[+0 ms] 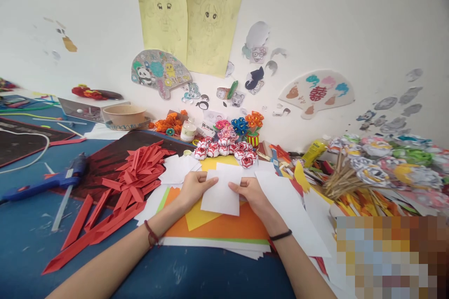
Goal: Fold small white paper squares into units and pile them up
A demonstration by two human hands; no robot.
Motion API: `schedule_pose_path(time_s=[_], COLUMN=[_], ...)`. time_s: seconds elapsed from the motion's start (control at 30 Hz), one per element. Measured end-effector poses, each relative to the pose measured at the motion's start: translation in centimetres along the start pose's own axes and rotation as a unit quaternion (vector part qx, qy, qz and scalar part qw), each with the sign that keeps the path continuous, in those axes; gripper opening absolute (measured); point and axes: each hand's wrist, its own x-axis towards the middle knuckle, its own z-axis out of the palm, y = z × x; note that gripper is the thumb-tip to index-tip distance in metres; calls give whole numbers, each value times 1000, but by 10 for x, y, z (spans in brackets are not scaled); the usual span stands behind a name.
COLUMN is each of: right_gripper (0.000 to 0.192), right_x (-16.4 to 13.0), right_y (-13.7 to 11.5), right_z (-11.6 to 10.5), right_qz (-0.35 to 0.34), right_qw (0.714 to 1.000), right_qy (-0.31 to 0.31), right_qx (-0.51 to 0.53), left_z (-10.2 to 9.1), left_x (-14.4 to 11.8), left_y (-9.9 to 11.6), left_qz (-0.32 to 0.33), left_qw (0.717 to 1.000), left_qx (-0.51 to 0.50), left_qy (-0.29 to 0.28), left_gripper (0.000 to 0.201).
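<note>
In the head view, the left hand (194, 188) and the right hand (249, 192) each pinch an edge of one white paper sheet (221, 194), thumbs on top, apparently to keep it flat and square on the stack of coloured paper (224, 229) lying on the blue table (31, 238). At ten o'clock of the sheet lies a heap of folded red paper strips (135, 175), too many and too overlapped to count, with one blue glue gun (52, 180) farther out at nine o'clock. At twelve o'clock sits a cluster of red-and-white paper flowers (224, 148); at three o'clock lies one bundle of wooden sticks (342, 180).
</note>
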Motion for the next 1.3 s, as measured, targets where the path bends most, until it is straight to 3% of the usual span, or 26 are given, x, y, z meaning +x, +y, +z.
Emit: schedule_pose_path(time_s=[0.33,0.57,0.63,0.8,0.97,1.13,1.3], right_gripper=[43,50,48,46,42,39,37], right_x=[1,-5,-5,-2,-1,4,8], right_y=[4,-7,-6,-4,-4,5,10], right_z=[-1,3,3,0,-3,-8,-11], right_qz=[-4,-23,-33,-77,-26,-21,-21], right_qw=[999,998,998,997,998,998,998], right_qy=[40,-49,-49,10,-24,16,27], right_qx=[-2,-23,-32,-18,-57,-59,-46], left_z=[-1,1,1,1,-1,-4,-2], left_x=[3,0,-1,-1,1,6,8], left_y=[-13,0,5,7,0,-10,-19], left_qz=[-18,8,21,13,33,51,39], left_qw=[998,995,994,998,999,989,992], left_qx=[-53,-101,-104,-44,21,138,121], left_qy=[-2,-1,-5,-36,-21,3,14], left_gripper=[39,43,44,41,36,45,48])
